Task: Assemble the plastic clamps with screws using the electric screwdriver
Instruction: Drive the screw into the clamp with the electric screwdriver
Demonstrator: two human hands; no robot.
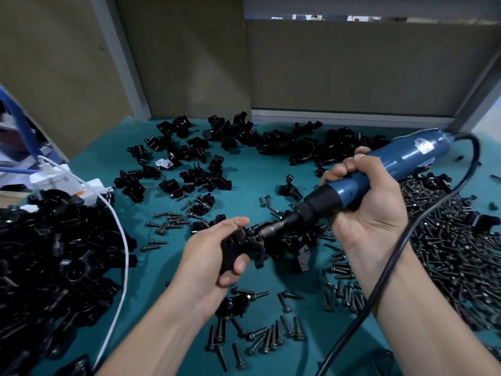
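Head view: clamp [245, 244] gripped in left hand [214, 256], screwdriver [366, 183] tip touching.

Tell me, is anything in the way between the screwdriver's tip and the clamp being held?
Nothing visible does. The left hand grips the black clamp, the right hand grips the blue electric screwdriver, and its tip sits right against the clamp. Loose screws lie on the table below.

My left hand [214, 253] comes in low with its thumb on top and its fingers curled round a clamp [230, 249]. My right hand [366, 207], palm facing me, wraps the screwdriver [401, 156]. Both forearms are bare.
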